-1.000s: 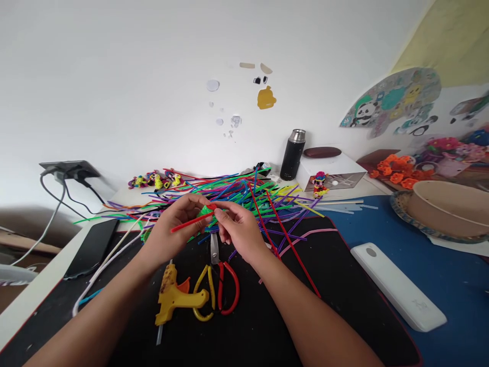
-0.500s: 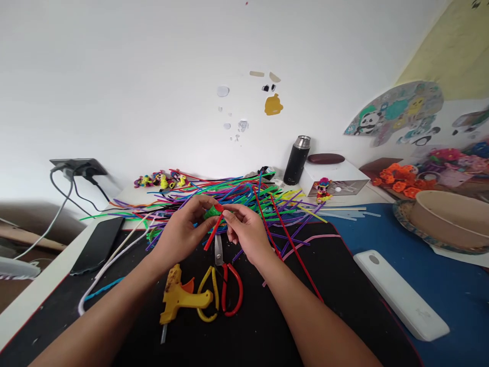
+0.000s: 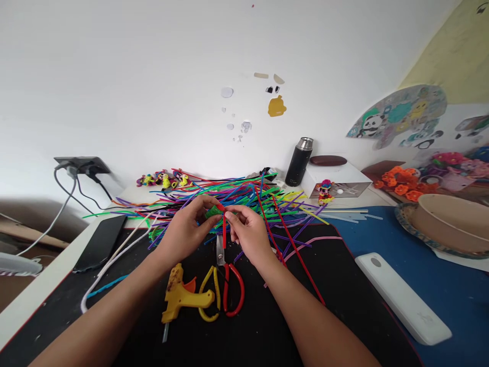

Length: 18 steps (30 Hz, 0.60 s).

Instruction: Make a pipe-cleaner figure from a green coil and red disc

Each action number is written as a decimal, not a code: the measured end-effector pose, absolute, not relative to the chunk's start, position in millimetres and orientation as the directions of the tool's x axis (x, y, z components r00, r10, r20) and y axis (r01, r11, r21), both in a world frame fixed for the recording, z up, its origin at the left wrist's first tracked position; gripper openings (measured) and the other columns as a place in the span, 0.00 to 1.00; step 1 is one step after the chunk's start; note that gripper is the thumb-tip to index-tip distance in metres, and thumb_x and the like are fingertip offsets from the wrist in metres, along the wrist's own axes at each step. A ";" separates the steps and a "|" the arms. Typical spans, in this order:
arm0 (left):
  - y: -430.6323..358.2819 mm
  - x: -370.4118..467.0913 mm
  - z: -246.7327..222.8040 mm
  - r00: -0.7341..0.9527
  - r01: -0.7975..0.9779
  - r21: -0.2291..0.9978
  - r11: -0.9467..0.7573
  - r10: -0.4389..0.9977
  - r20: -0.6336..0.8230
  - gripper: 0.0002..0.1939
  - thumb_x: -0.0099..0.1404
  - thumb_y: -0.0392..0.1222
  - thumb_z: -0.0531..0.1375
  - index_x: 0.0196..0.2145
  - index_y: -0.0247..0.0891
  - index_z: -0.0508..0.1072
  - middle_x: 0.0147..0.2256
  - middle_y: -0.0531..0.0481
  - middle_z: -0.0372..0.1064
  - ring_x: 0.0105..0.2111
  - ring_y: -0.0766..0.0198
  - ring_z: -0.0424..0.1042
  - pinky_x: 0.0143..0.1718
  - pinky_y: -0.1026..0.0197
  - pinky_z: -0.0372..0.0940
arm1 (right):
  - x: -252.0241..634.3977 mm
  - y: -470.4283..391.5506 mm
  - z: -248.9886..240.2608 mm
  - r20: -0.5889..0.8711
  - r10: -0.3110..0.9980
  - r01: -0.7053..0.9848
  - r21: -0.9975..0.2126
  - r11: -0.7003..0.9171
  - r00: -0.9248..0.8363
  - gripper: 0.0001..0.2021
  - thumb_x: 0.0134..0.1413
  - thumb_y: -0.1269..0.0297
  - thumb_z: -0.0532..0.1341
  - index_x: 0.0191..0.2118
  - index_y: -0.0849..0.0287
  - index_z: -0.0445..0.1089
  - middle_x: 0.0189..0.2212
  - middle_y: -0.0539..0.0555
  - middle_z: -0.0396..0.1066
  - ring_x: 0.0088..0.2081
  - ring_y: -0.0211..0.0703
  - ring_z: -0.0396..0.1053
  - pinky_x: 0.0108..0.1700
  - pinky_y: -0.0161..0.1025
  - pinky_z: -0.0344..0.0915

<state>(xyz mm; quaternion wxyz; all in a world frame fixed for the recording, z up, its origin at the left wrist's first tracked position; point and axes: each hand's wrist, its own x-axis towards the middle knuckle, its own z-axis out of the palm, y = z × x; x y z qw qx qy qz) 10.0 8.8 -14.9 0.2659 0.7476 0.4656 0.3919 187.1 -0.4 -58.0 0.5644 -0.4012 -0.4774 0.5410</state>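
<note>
My left hand (image 3: pixel 185 227) is closed on a small green piece (image 3: pixel 213 211) held between thumb and fingers. From that piece a red strip (image 3: pixel 224 234) hangs almost straight down. My right hand (image 3: pixel 248 232) pinches the red strip near its top, close beside my left fingertips. Just below the hands lie red-handled scissors (image 3: pixel 234 290) with their blades toward the wall. Yellow-handled pliers (image 3: pixel 209 295) and a yellow glue gun (image 3: pixel 179 295) rest to their left on the black mat (image 3: pixel 252 336). Behind the hands spreads a pile of coloured stems (image 3: pixel 229 191).
A black phone (image 3: pixel 100 242) lies at the left. A black flask (image 3: pixel 299 162) and a white box (image 3: pixel 340 178) stand at the back. On the blue surface at right are a white power bank (image 3: pixel 403 298) and a round basket (image 3: pixel 453 219).
The red strip has swung from slanting down-left to hanging nearly vertical. Both hands stay close together. The whole view has shifted slightly.
</note>
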 end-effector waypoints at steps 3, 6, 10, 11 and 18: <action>9.7 9.7 -16.3 0.261 0.500 0.755 -0.424 0.905 0.335 0.12 0.72 0.49 0.66 0.49 0.43 0.76 0.40 0.48 0.79 0.36 0.56 0.76 0.38 0.55 0.67 | 186.8 -0.7 -58.4 0.120 0.992 -0.215 -0.971 0.109 -0.041 0.18 0.61 0.47 0.70 0.46 0.57 0.78 0.18 0.43 0.65 0.18 0.38 0.62 0.22 0.36 0.57; 9.9 9.4 -16.9 0.258 0.504 0.751 -0.427 0.904 0.341 0.11 0.72 0.48 0.65 0.49 0.43 0.75 0.40 0.48 0.79 0.37 0.55 0.76 0.37 0.56 0.67 | 186.1 -2.1 -58.1 0.135 0.990 -0.197 -0.973 0.124 -0.044 0.18 0.62 0.48 0.69 0.46 0.57 0.78 0.19 0.43 0.65 0.18 0.38 0.62 0.23 0.37 0.57; 11.1 7.7 -19.1 0.259 0.487 0.765 -0.422 0.906 0.336 0.11 0.72 0.48 0.65 0.49 0.43 0.75 0.41 0.47 0.79 0.37 0.55 0.75 0.37 0.56 0.67 | 184.2 -3.7 -58.3 0.146 0.988 -0.178 -0.975 0.136 -0.043 0.18 0.62 0.47 0.70 0.47 0.57 0.78 0.19 0.43 0.65 0.19 0.38 0.63 0.24 0.37 0.58; 11.8 6.9 -20.1 0.262 0.481 0.769 -0.421 0.906 0.332 0.11 0.72 0.48 0.65 0.49 0.43 0.74 0.41 0.47 0.79 0.38 0.55 0.76 0.38 0.56 0.67 | 183.6 -3.8 -58.9 0.147 0.988 -0.180 -0.974 0.136 -0.045 0.19 0.62 0.47 0.70 0.47 0.57 0.78 0.19 0.43 0.65 0.19 0.38 0.63 0.24 0.37 0.58; 16.9 3.4 -26.1 0.265 0.460 0.783 -0.419 0.906 0.329 0.11 0.72 0.47 0.66 0.49 0.44 0.73 0.42 0.49 0.77 0.39 0.56 0.75 0.40 0.55 0.67 | 180.8 -3.5 -65.1 0.150 0.988 -0.185 -0.973 0.139 -0.046 0.20 0.62 0.45 0.70 0.48 0.56 0.78 0.20 0.43 0.65 0.18 0.39 0.63 0.23 0.37 0.58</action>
